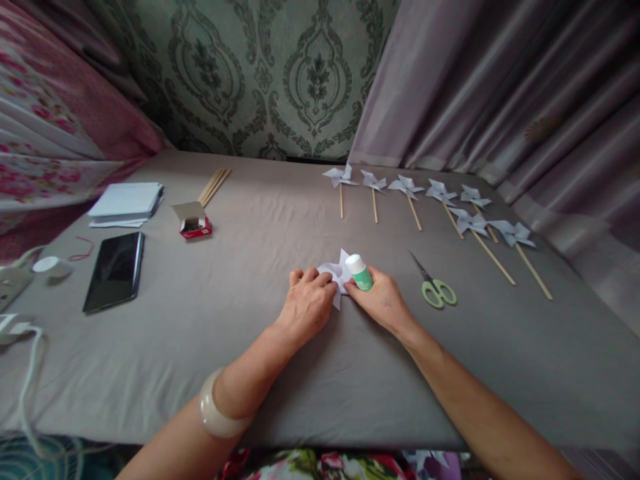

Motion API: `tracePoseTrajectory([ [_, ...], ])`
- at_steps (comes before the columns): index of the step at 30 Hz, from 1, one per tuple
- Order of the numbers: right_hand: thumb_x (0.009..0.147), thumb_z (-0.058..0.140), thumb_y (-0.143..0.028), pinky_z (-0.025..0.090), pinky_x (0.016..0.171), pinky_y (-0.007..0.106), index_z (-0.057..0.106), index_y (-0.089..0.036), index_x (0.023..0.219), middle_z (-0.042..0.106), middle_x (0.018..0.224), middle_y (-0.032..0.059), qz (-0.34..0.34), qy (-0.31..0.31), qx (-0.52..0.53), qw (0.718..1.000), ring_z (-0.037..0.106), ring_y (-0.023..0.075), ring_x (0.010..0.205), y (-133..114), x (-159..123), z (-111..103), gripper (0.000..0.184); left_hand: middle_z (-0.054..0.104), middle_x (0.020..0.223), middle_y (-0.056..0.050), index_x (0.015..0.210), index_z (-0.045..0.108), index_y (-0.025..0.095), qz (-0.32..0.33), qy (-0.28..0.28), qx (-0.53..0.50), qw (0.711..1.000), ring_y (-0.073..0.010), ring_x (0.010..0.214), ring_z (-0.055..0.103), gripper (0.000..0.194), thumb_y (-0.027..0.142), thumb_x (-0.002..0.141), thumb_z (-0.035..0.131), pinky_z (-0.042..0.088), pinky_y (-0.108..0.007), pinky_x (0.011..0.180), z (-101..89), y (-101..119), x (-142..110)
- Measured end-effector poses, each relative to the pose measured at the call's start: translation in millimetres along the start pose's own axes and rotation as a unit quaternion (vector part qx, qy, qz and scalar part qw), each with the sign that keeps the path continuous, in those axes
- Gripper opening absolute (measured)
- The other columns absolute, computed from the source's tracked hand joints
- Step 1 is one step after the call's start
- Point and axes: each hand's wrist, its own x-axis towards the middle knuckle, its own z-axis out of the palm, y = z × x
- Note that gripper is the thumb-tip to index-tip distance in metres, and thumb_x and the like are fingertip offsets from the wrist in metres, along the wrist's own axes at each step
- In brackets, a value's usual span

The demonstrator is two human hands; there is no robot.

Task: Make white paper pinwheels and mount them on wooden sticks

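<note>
A white paper pinwheel head [342, 272] with folded points lies between my two hands near the middle of the table. My left hand [309, 300] is closed on its left side, fingers curled over the paper. A green glue stick with a white cap [361, 273] stands tilted in my right hand [379, 297], held near the thumb. The thumb tip of that hand also touches the paper's right edge. Green-handled scissors [436, 288] rest to the right of my right hand, blades pointing away.
Several finished pinwheels on sticks [406, 188] lie at the back right. At the left are a paper stack [125, 201], a phone [114, 272], a small red box [194, 223], wooden sticks [215, 185], a red string [83, 250] and a power strip [11, 287].
</note>
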Motion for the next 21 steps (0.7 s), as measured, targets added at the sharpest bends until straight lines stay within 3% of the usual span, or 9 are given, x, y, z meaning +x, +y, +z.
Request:
tracePoseTrajectory([
  [12, 0.073, 0.062, -0.031, 0.037, 0.055, 0.024, 0.064, -0.017, 0.081, 0.067, 0.07, 0.0052, 0.033, -0.009, -0.063, 0.997, 0.06, 0.0173, 0.062, -5.2, 6.3, 3.5, 0.016, 0.064, 0.093, -0.005, 0.089, 0.063, 0.019, -0.002, -0.005, -0.004, 1.0, -0.0225, 0.091, 0.049, 0.022, 0.015, 0.09, 0.042, 0.028, -0.04, 0.083, -1.7, 1.4, -0.7],
  [21, 0.073, 0.063, -0.031, 0.037, 0.056, 0.024, 0.064, -0.018, 0.082, 0.069, 0.073, 0.0073, 0.034, -0.01, -0.095, 0.995, 0.062, 0.0185, 0.066, -8.0, 8.5, 3.9, 0.016, 0.065, 0.098, -0.005, 0.101, 0.063, 0.021, -0.011, -0.015, -0.021, 1.0, -0.0225, 0.093, 0.049, 0.025, 0.016, 0.092, 0.04, 0.027, -0.04, 0.084, -4.4, 2.8, 0.7],
])
